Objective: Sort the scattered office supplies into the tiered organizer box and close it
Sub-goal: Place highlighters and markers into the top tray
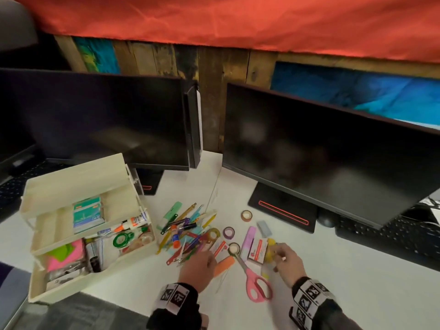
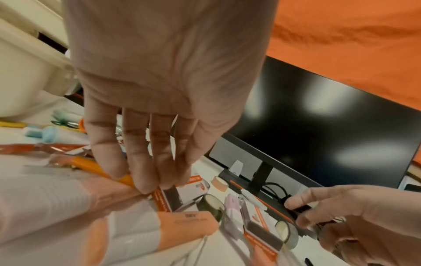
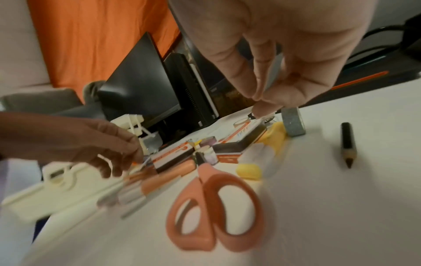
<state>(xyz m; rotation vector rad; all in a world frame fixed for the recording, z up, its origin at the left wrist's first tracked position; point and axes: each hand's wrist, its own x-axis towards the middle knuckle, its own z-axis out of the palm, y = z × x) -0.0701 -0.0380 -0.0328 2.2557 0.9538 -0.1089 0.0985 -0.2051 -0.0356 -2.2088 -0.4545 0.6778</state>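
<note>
The cream tiered organizer box (image 1: pixel 71 186) stands open at the left, with sticky notes, glue and tape in its trays. A pile of pens and markers (image 1: pixel 183 232) lies beside it. My left hand (image 1: pixel 209 254) reaches down with nearly straight fingers (image 2: pixel 145 180) whose tips touch the edge of a white and orange staple box (image 2: pixel 164 201). My right hand (image 1: pixel 277 254) pinches a small black clip (image 2: pixel 300 209) between thumb and forefinger, next to a second staple box (image 1: pixel 258 251) and a yellow highlighter (image 3: pixel 248 171).
Pink scissors (image 1: pixel 256 279) lie between my hands, their tip by a tape roll (image 1: pixel 233 248). Around them are an orange highlighter (image 1: pixel 223 265), a pink highlighter (image 1: pixel 248 239), more tape rolls (image 1: pixel 246 215), a grey eraser (image 1: pixel 264 227) and a short pencil (image 3: pixel 348 144). Two dark monitors (image 1: pixel 309 151) stand behind.
</note>
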